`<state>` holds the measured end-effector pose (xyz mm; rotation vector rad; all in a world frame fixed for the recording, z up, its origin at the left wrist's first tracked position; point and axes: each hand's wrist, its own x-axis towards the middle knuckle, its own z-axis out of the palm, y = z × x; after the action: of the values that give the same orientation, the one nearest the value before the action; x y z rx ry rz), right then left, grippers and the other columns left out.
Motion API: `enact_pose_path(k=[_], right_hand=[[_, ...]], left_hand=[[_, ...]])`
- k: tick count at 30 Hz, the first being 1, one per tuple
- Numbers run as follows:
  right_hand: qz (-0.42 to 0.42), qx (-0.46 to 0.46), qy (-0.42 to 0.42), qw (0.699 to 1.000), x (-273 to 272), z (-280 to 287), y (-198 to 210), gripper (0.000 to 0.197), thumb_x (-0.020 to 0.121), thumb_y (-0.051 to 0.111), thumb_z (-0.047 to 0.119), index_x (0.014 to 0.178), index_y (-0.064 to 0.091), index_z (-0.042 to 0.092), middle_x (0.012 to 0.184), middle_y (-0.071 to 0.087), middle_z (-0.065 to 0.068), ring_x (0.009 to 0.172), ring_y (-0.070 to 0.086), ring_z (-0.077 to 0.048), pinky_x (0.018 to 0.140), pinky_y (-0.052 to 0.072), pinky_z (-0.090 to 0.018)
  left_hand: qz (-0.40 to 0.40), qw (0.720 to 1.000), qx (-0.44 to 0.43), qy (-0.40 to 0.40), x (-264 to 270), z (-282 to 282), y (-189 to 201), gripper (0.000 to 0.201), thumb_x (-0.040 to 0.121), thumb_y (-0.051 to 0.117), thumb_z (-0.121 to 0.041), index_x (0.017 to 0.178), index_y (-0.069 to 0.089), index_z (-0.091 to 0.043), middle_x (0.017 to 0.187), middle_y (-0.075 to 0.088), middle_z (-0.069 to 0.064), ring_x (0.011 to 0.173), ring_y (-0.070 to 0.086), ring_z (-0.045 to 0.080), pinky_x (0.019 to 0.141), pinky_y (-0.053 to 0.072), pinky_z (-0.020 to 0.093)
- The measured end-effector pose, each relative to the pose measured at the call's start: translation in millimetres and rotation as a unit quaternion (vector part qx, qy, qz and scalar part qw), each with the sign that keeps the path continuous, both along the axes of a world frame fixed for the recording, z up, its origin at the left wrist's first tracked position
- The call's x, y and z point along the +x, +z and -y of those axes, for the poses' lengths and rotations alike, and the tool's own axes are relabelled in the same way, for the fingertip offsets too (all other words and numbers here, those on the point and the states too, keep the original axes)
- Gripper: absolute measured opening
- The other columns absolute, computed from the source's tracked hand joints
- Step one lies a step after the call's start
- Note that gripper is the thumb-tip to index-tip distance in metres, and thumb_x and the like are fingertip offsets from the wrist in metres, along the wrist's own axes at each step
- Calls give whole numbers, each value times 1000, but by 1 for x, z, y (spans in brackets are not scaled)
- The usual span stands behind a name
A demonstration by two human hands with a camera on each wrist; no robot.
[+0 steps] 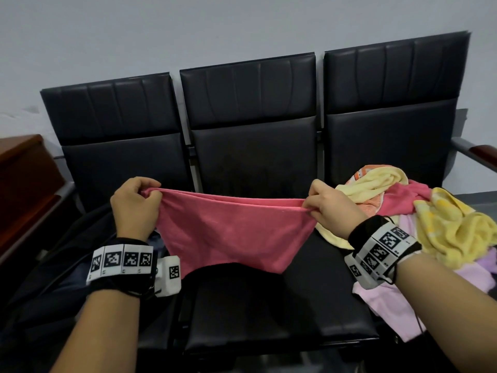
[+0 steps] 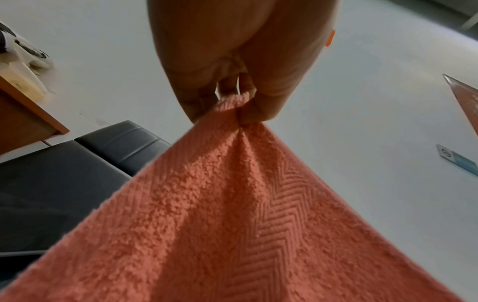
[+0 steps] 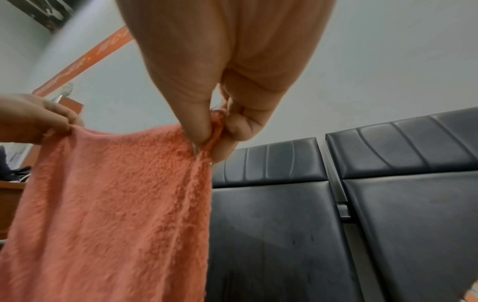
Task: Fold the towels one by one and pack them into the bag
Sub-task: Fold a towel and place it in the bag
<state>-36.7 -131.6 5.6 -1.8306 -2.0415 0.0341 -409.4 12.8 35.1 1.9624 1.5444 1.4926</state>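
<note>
Pink terry cloth is hanging in the air above the middle seat of the black bench (image 1: 252, 146): the pink towel (image 1: 231, 232) is being stretched by its top edge between both hands, sagging slightly in the middle and dangling clear of the cushion. The left hand (image 1: 134, 208) is pinching one upper corner with curled fingers (image 2: 258, 110), and the right hand (image 1: 330, 208) is pinching the other corner between thumb and bent fingers (image 3: 240, 124). On the right seat a heap of towels (image 1: 430, 216) in yellow, pink, orange and lilac is lying loosely piled. On the left seat a dark bag (image 1: 40, 305) is sitting, partly hidden behind the left forearm. A wooden cabinet (image 1: 24, 179) is standing to the left of the bench.
</note>
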Motion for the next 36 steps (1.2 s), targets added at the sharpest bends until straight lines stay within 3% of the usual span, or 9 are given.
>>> enact_pose_path(k=[3, 8, 15, 21, 24, 27, 32, 34, 36], right_hand=[[-8, -2, 16, 1000, 2, -1, 0, 11, 87, 63, 5, 90, 73, 8, 115, 54, -4, 95, 61, -21, 84, 52, -38], [-83, 71, -20, 994, 6, 0, 4, 8, 80, 72, 2, 81, 74, 10, 82, 68, 1, 76, 62, -14, 74, 53, -32], [-208, 122, -57, 969, 12, 1, 9, 5, 86, 74, 18, 81, 73, 18, 76, 68, 10, 73, 63, -3, 66, 46, -13], [-351, 172, -80, 917, 17, 3, 22, 9, 87, 73, 10, 83, 74, 18, 73, 71, 3, 66, 68, -12, 62, 54, -21], [-372, 197, -72, 904, 15, 8, 31, 16, 87, 72, 6, 82, 72, 21, 72, 71, -1, 61, 66, -10, 59, 54, -20], [-371, 223, -75, 898, 13, 17, 40, 17, 87, 72, 6, 83, 73, 23, 71, 69, 1, 57, 63, -4, 55, 52, -18], [-378, 241, -86, 890, 16, 22, 53, 30, 87, 73, 12, 112, 64, 26, 70, 69, 2, 53, 62, -2, 51, 49, -14], [-369, 235, -101, 893, 20, 16, 54, 17, 87, 73, 14, 104, 72, 19, 68, 69, 7, 53, 60, 0, 52, 50, -14], [-371, 220, -113, 895, 23, 6, 50, 7, 88, 71, 13, 90, 75, 19, 63, 67, 11, 50, 58, 0, 48, 47, -15]], left_hand=[[-6, 1000, 1, 0, 1, 0, 1, 25, 79, 62, 1, 84, 70, -22, 81, 67, -3, 79, 63, 16, 80, 49, 28], [-16, 1000, -4, 0, -1, 0, 1, 22, 79, 62, 0, 85, 72, -18, 80, 66, -4, 79, 63, 15, 80, 50, 30], [-8, 1000, -23, 1, -3, 1, -1, 20, 80, 61, 0, 85, 73, -16, 80, 68, 0, 82, 65, 20, 83, 53, 34], [6, 1000, -20, -6, -1, 9, 4, 23, 79, 61, -1, 78, 70, -22, 75, 66, -10, 76, 63, 11, 79, 50, 29], [11, 1000, -2, -8, 0, 13, 10, 21, 79, 60, -2, 76, 70, -21, 73, 66, -10, 73, 63, 12, 78, 48, 27], [13, 1000, 15, -10, 0, 17, 17, 22, 79, 60, -4, 75, 69, -23, 73, 65, -11, 71, 61, 5, 73, 47, 23], [27, 999, 41, 4, -2, 21, 25, 21, 79, 56, -7, 72, 67, -24, 68, 63, -13, 65, 58, 5, 73, 45, 24], [24, 999, 32, 2, -1, 19, 24, 22, 80, 55, -9, 70, 66, -26, 68, 63, -11, 65, 58, 5, 72, 45, 23], [25, 1000, 14, -5, 2, 14, 19, 25, 79, 54, -10, 66, 64, -29, 69, 64, -12, 66, 59, 1, 68, 45, 19]])
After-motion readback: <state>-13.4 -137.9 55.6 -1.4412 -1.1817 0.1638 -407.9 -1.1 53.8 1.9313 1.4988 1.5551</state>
